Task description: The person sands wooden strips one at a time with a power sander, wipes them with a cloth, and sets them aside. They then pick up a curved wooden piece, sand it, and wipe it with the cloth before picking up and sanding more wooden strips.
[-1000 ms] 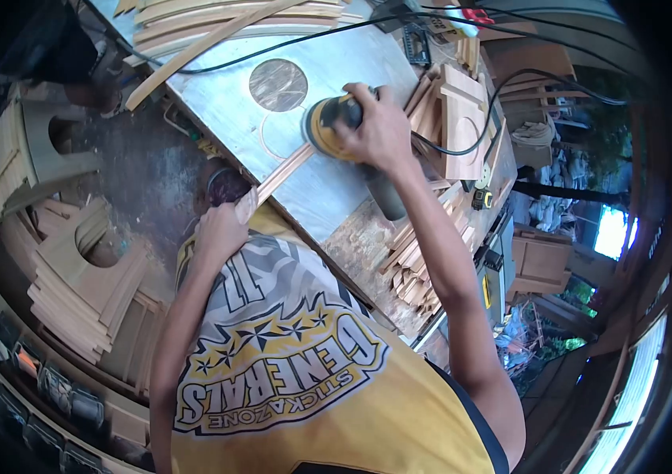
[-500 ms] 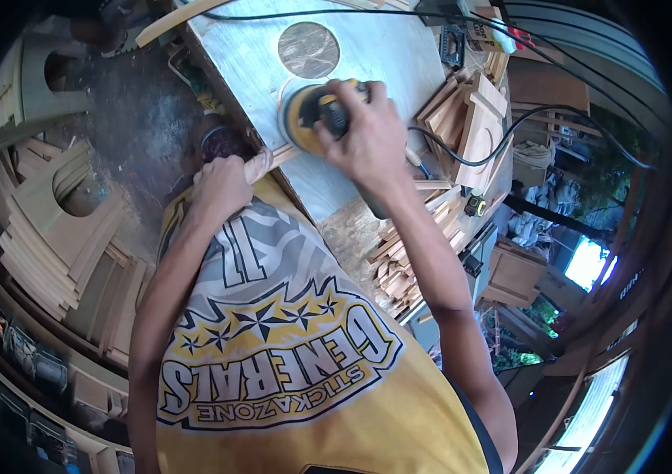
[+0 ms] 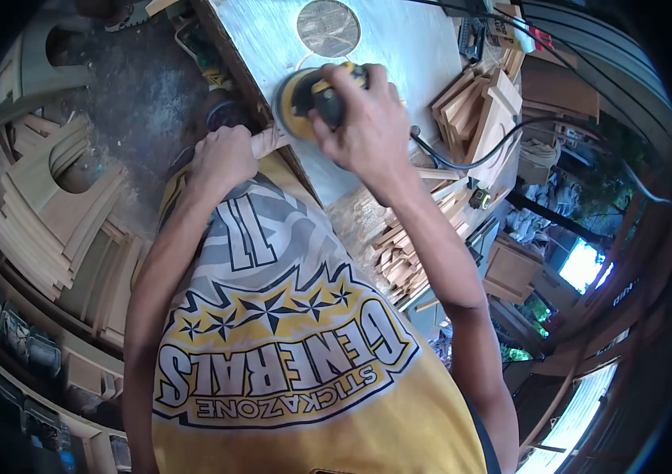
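Note:
My right hand (image 3: 371, 130) is wrapped over the top of a yellow and black orbital sander (image 3: 298, 107) at the left edge of a pale, flat board (image 3: 411, 47). Closed around a narrow strip of wood (image 3: 269, 141), my left hand (image 3: 227, 156) is just in front of my shirt. The strip's far end reaches to the sander's pad and partly disappears beneath it. A round hole (image 3: 328, 28) shows in the board beyond the sander.
Cut wood pieces (image 3: 462, 110) are piled right of the board, near a black cord (image 3: 478, 164) and a tape measure (image 3: 479, 197). More small offcuts (image 3: 403, 257) lie closer. Stacked curved wooden panels (image 3: 43, 221) stand on the left. A person's foot (image 3: 129, 17) shows at the top left.
The sander has shifted slightly left relative to the board, toward its edge. My left hand has moved a little with the wood strip. The whole view has shifted somewhat.

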Demonstrator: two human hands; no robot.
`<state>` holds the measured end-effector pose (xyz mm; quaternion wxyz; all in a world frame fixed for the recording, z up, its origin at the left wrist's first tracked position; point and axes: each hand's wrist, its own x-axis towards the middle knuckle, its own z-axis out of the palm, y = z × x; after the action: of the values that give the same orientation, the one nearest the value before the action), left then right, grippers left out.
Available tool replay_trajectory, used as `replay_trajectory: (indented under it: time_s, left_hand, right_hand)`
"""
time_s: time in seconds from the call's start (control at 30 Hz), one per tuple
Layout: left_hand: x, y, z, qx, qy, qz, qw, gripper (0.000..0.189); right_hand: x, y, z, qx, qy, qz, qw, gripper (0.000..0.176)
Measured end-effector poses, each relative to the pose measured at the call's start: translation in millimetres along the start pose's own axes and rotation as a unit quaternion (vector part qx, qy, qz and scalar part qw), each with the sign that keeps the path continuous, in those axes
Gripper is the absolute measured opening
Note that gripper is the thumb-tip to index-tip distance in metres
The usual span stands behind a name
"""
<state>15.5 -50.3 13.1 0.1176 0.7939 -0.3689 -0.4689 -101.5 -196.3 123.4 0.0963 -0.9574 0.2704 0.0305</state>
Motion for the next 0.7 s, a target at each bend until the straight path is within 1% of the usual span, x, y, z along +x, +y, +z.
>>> replay_trajectory:
  time_s: [0.07, 0.13, 0.2, 0.27, 0.33, 0.37, 0.4, 0.47, 0.53, 0.6, 0.63, 0.67, 0.7]
  left_hand:
    - [4.1, 1.7, -1.7, 0.004, -0.004, 0.003, 1.000, 0.025]
    - [7.0, 2.7, -0.1, 0.007, -0.012, 0.002, 1.000, 0.025]
    - [5.2, 5.0, 3.0, 0.001, -0.002, 0.006, 1.000, 0.024]
    - [3.0, 7.3, -0.9, -0.002, -0.018, 0.002, 1.000, 0.024]
    - [2.0, 10.3, -2.3, -0.013, -0.025, -0.006, 1.000, 0.024]
    - [2.3, 12.3, -2.4, -0.008, -0.021, -0.010, 1.000, 0.025]
    - [1.8, 13.0, -1.5, -0.004, -0.018, -0.015, 1.000, 0.025]
    - [7.9, 10.3, 8.1, 0.005, -0.007, -0.006, 1.000, 0.024]
    - [6.2, 13.8, 7.2, 0.015, -0.001, 0.008, 1.000, 0.024]
    - [-0.9, 14.2, 4.0, -0.016, 0.008, -0.014, 1.000, 0.024]
    - [0.7, 12.9, 7.6, -0.013, 0.007, -0.014, 1.000, 0.024]
    - [3.0, 10.2, 12.4, 0.002, 0.005, -0.017, 1.000, 0.025]
    - [3.3, 8.6, 15.3, 0.016, 0.003, -0.022, 1.000, 0.026]
  right_hand:
    - [-0.9, 19.2, -0.8, -0.016, 0.011, 0.028, 0.999, 0.051]
    - [-9.0, 8.2, -1.0, -0.016, 0.007, 0.021, 1.000, 0.050]
    - [-14.4, -11.4, 0.7, 0.000, -0.016, -0.014, 1.000, 0.051]
    - [-14.7, -13.6, 0.6, 0.007, -0.030, 0.000, 1.000, 0.051]
    - [-13.2, -2.7, 3.4, 0.017, 0.024, -0.030, 0.999, 0.051]
    - [-14.6, 3.0, 3.8, 0.004, 0.029, -0.008, 1.000, 0.051]
    - [-14.5, 3.9, 2.8, 0.004, 0.029, -0.012, 1.000, 0.051]
    - [-18.1, 2.8, 2.0, -0.014, -0.001, 0.020, 1.000, 0.051]
    - [-21.2, -7.4, 4.3, -0.010, 0.004, 0.008, 1.000, 0.052]
    - [-25.1, -9.3, 5.2, 0.031, 0.020, -0.030, 0.999, 0.055]
    - [-24.5, -0.8, 7.4, 0.030, 0.035, -0.034, 0.998, 0.053]
    - [-22.0, 9.0, 7.6, 0.032, 0.036, -0.035, 0.998, 0.053]
    - [-20.5, 19.2, 6.1, 0.013, 0.041, -0.007, 0.999, 0.052]
